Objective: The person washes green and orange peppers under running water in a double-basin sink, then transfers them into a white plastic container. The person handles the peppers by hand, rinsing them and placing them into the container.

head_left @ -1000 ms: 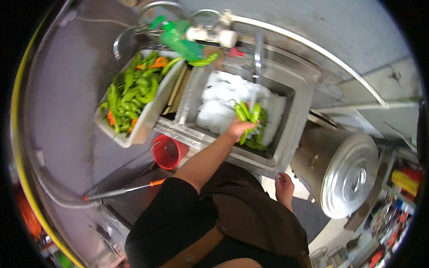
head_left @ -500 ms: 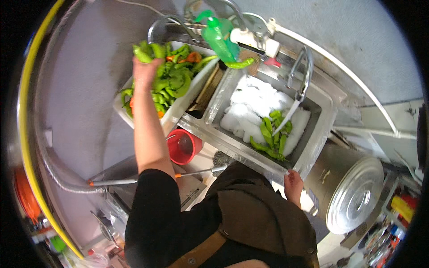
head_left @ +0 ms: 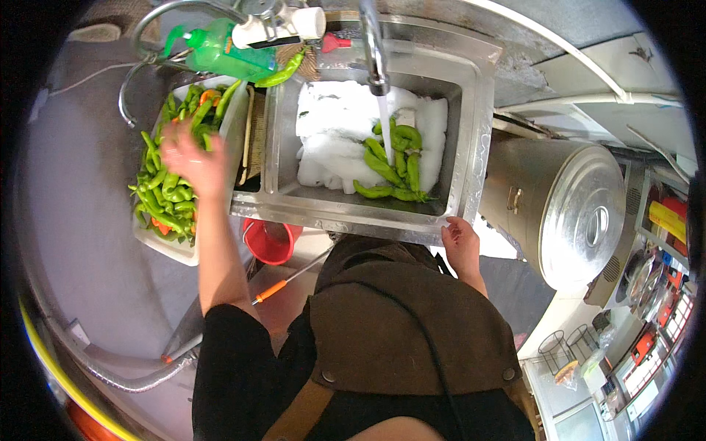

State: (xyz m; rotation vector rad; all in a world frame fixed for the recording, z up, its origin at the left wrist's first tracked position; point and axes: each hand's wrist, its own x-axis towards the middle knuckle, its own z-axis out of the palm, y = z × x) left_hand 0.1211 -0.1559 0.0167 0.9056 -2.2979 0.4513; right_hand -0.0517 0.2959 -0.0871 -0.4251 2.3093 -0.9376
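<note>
My left hand [head_left: 193,158] is over a white tub [head_left: 190,255] heaped with green peppers [head_left: 175,192] and a few orange ones. Motion smears its fingers, and no pepper shows clearly in them. At the near right corner of the metal sink [head_left: 471,158], my right hand [head_left: 460,245] has its fingers curled against the rim. Inside the sink, several long green peppers [head_left: 397,165] lie in water beside thick white foam [head_left: 342,136]. Water runs onto them from the faucet [head_left: 375,62].
A green pump bottle [head_left: 224,53] and a single green pepper [head_left: 283,71] lie at the sink's far left. Below the sink's near edge is a red bucket [head_left: 271,241]. A large lidded metal pot [head_left: 585,217] stands to the right. An orange-gripped pole [head_left: 271,290] leans near my left arm.
The view has swung, so the sink now sits squarer and further left. My left hand, which held green peppers raised above the tub's far side, is now lower over the tub, with none clearly visible.
</note>
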